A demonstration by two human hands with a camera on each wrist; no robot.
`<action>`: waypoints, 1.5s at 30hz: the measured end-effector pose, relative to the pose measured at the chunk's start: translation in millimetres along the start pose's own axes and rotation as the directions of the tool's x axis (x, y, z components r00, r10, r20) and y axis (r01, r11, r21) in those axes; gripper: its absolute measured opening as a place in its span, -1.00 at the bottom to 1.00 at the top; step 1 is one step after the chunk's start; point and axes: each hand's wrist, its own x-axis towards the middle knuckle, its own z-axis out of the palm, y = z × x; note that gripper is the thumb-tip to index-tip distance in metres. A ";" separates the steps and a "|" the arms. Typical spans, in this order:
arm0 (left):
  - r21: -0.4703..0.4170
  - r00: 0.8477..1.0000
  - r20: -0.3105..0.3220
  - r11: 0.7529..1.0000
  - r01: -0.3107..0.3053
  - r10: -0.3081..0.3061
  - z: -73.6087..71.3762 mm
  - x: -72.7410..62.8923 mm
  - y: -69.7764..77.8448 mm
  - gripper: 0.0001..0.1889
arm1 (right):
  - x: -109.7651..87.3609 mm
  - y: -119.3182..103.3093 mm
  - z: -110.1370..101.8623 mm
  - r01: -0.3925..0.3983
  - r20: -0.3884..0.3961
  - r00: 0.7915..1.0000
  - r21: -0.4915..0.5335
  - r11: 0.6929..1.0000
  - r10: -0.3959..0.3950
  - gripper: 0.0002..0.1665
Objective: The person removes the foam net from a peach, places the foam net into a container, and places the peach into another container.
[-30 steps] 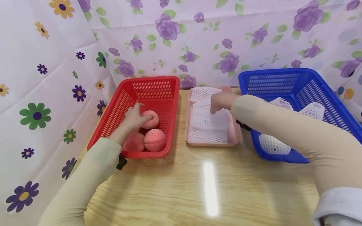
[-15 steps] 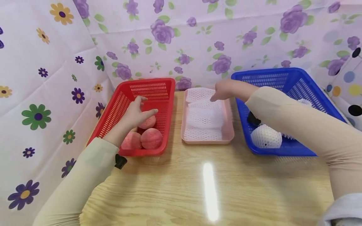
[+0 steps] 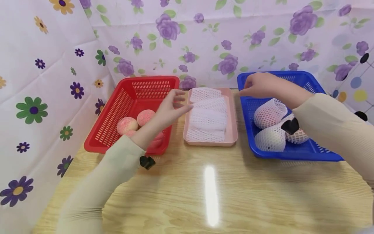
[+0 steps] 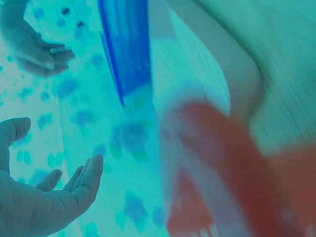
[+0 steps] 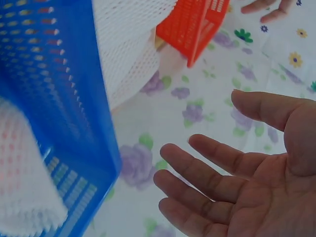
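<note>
My left hand hovers between the red basket and the pink tray, its fingertips overlapping the tray's left edge in the head view. Its fingers are spread and hold nothing. Several pink peaches lie in the red basket, partly hidden by my left forearm. White foam fruit nets are laid in the pink tray. Above the left rim of the blue basket is my right hand; the right wrist view shows its palm bare and fingers loosely extended. Netted peaches sit in that basket.
All three containers stand in a row on a wooden table. Flowered cloth hangs behind them and along the left side. Black wrist cameras are strapped under both forearms.
My left hand has left the peaches and moved right toward the tray, bare. My right hand has shifted from over the nets to the blue basket's left rim. The head view has shifted slightly.
</note>
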 end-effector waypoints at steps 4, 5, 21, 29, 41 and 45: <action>-0.125 0.999 0.050 0.992 0.003 0.003 26.4 0.0 5.8 -0.39 | -11.8 19.4 0.9 -0.018 -0.021 1.000 0.032 0.999 0.019 -0.36; -0.157 0.998 0.063 0.988 0.013 -0.003 33.0 -0.4 6.0 -0.39 | -14.6 24.7 1.9 -0.025 -0.027 0.999 0.038 0.999 0.026 -0.36; -0.440 0.967 0.240 0.878 0.187 -0.086 110.7 -2.3 8.6 -0.44 | -51.1 101.5 38.1 -0.133 -0.078 0.987 0.101 0.986 0.142 -0.29; -0.495 0.940 0.315 0.822 0.282 -0.133 139.2 -0.2 11.0 -0.37 | -67.5 127.0 51.6 -0.219 -0.105 0.966 0.143 0.965 0.235 -0.15; -0.542 0.885 0.454 0.756 0.366 -0.103 169.8 0.1 2.9 -0.38 | -80.8 157.8 71.6 -0.268 -0.094 0.954 0.153 0.951 0.284 -0.09; -0.572 0.882 0.456 0.720 0.392 -0.118 173.9 0.6 6.4 -0.43 | -82.6 161.5 78.7 -0.268 -0.084 0.956 0.140 0.953 0.281 -0.34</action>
